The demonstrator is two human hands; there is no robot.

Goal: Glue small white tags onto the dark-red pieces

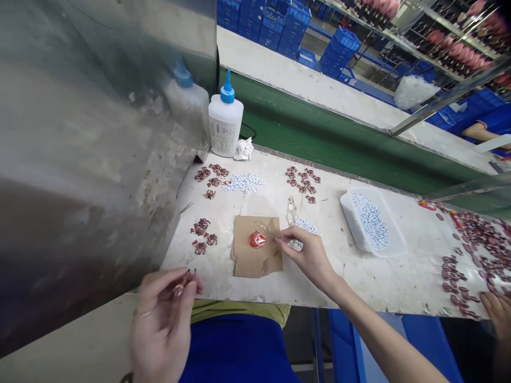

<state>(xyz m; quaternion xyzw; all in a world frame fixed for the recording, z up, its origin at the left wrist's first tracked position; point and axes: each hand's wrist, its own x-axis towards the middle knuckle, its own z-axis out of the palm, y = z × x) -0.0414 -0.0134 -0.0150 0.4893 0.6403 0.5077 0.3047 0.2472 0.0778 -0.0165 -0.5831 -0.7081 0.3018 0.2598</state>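
1. The left hand (162, 324) is narrow, thumb and fingers pinching a small brown figure (179, 288) near the front edge of the worktable (359, 276); which way its long axis points is too small to tell
2. Just beyond that hand lies a loose cluster of brown figures (200, 227), with more set out farther back
3. Behind them stand an upright bottle with a blue nozzle (225, 127) and a crumpled tissue (244, 149), near a heap of blue-and-white bits (245, 182)
4. Between the hands, a round red cap (257, 240) rests on a piece of brown cardboard (243, 260); it lies to the left of the right fingertips, clearly nearer them than the left hand, and being round shows no long axis
5. The right hand (309, 255) hovers at the cardboard's right edge, fingertips drawn close; I cannot tell whether they meet or hold something tiny
6. Farther right, a translucent tub (399, 242) holds similar bits, and another person's hand (497, 311) is beside spread brown pieces (453, 276)
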